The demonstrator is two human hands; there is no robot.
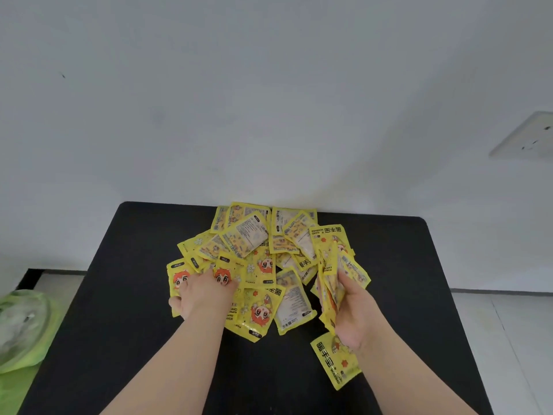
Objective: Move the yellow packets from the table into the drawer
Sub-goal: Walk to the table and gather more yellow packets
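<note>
Nearest on the right, 1 loose packet (335, 359) lies flat on the black table (119, 295), partly under the right wrist; its face reads "HAND WARMER" beside large Chinese characters. Just above it, the right hand (356, 313) is clamped on a stack of several packets (329, 292) held on edge, thumb on the near side and fingers wrapped behind. Holding them upright like a deck probably keeps the bundle tidy while more are added.

To the left, the left hand (203, 295) rests palm down on the near-left edge of the pile of yellow packets (254, 259), fingers spread over 2 packets with an orange-haired cartoon face. Whether it is pinching one or only pressing and sliding, I cannot tell, as the palm hides the fingertips.

The pile fans out toward the far edge of the table, against the white wall (269, 100). Some packets lie face up with the cartoon and "HAND WARMER"; others show pale backs of small print too fine to read.

No drawer is in view, so nothing visible has reached it. A green bag (27, 327) sits at the far left, off the table.
</note>
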